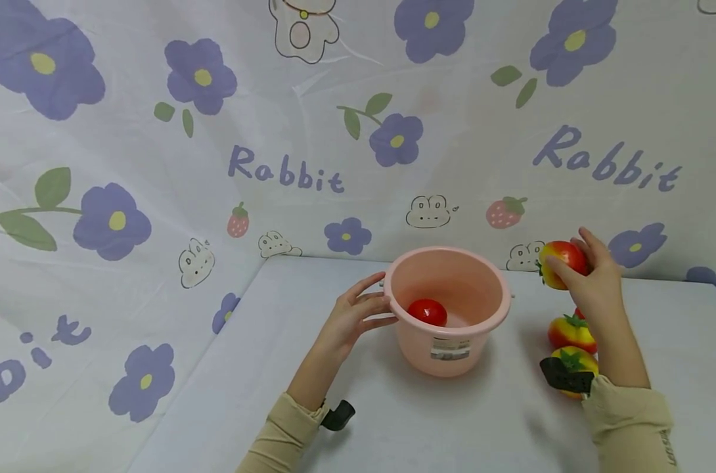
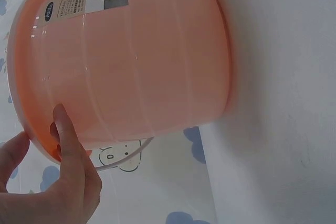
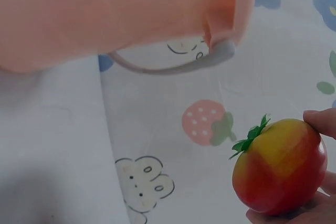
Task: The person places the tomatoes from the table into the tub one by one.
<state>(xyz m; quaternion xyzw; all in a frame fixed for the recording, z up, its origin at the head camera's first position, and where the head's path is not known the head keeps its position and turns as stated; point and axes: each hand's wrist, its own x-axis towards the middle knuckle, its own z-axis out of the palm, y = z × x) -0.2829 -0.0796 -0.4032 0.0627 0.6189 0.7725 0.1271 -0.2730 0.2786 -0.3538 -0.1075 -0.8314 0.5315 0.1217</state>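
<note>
A pink plastic bucket [image 1: 447,355] stands upright with a label on its front. Inside it lies a shiny red toy fruit [image 1: 427,312]. My left hand [image 1: 360,312] holds the bucket's left rim; in the left wrist view the thumb is at the rim's edge and a finger lies against the outer wall. To the right of the bucket, raised above rim height, my right hand [image 1: 594,269] grips a red and yellow toy tomato [image 3: 283,166] with a green leafy top. It is apart from the bucket in both the head and right wrist views.
Below my right hand, a red and yellow toy tomato [image 1: 571,334] lies on the white table [image 1: 429,433], with another toy tomato [image 1: 577,360] nearer me, partly hidden by the black wrist mount. A printed cloth [image 1: 287,118] hangs behind. The bucket's handle [image 3: 173,68] hangs at the back.
</note>
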